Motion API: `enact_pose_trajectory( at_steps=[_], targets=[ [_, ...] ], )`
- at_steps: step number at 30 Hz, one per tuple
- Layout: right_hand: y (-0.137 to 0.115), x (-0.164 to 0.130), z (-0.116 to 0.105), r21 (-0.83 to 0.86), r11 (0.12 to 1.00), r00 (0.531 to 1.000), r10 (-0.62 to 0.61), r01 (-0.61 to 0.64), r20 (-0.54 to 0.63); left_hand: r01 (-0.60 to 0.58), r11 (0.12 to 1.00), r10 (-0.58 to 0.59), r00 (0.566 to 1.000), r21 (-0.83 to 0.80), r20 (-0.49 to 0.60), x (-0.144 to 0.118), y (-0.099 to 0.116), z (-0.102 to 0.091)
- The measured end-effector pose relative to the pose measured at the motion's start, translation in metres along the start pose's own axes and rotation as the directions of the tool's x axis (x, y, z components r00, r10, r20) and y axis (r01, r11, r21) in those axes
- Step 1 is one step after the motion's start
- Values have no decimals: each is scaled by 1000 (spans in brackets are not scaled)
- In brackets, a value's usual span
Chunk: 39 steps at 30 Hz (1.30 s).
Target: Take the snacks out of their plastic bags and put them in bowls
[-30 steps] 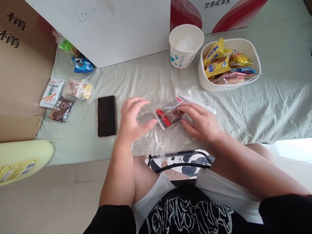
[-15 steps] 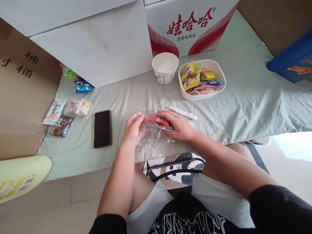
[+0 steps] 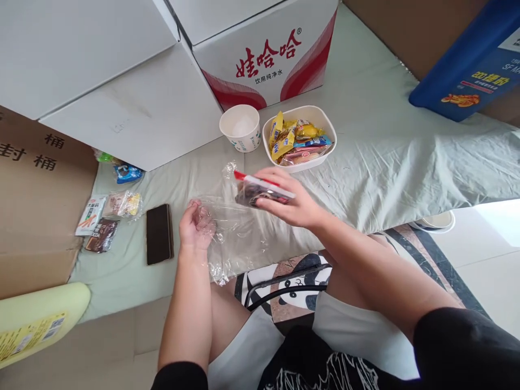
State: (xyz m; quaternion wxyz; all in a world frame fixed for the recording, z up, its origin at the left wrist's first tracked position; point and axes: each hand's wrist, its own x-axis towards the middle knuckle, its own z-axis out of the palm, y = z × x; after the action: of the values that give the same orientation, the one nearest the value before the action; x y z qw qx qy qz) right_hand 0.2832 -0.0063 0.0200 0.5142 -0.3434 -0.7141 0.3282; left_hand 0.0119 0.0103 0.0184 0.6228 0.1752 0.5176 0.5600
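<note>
The clear plastic bag [image 3: 238, 238] is spread crumpled on the pale green sheet [image 3: 377, 162] at its near edge; its left part is gripped by the left hand [image 3: 196, 225], fingers curled shut on the film; a red-edged snack packet [image 3: 258, 190] is held above the bag in the closed right hand [image 3: 290, 203]; a white bowl [image 3: 325, 122] of wrapped snacks is seen just behind.
</note>
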Motion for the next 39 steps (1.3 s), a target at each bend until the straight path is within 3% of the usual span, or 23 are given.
enact_pose_trajectory(
  at_steps=[3,7,10,12,15,17,23,26,32,35,39],
  targets=[
    [-19,11,-36,-171,985,961,-23,-25,-275,5,1000,-5,1000,-15,23,-1,0,0],
    [-26,40,-89,-327,915,786,-19,-235,-618,12,999,-11,1000,-30,17,-4,-1,4],
    [-18,57,-108,-382,806,676,30,-452,-736,31,998,-30,1000,-48,8,-3,-1,3],
    [-10,62,-109,-414,687,648,110,-598,-753,43,998,-42,999,-50,21,-2,-2,1],
    [6,65,-106,-469,546,660,225,-694,-716,44,998,-42,997,-36,60,2,-2,-3],
    [20,67,-106,-505,507,684,265,-698,-680,51,999,-50,996,-10,76,3,-2,-5],
    [63,68,-117,-629,513,796,212,-584,-566,47,997,-50,996,54,67,6,-2,-3],
    [65,69,-120,-686,514,841,146,-515,-521,36,998,-41,997,59,73,6,-3,-2],
    [36,66,-119,-592,618,801,107,-517,-588,9,999,-13,997,47,75,5,-4,-1],
    [41,62,-116,-609,569,797,148,-553,-586,-3,999,-2,997,52,81,4,-5,-1],
    [59,61,-117,-705,509,855,139,-494,-499,-9,998,4,996,61,93,3,-5,-1]
  ],
)
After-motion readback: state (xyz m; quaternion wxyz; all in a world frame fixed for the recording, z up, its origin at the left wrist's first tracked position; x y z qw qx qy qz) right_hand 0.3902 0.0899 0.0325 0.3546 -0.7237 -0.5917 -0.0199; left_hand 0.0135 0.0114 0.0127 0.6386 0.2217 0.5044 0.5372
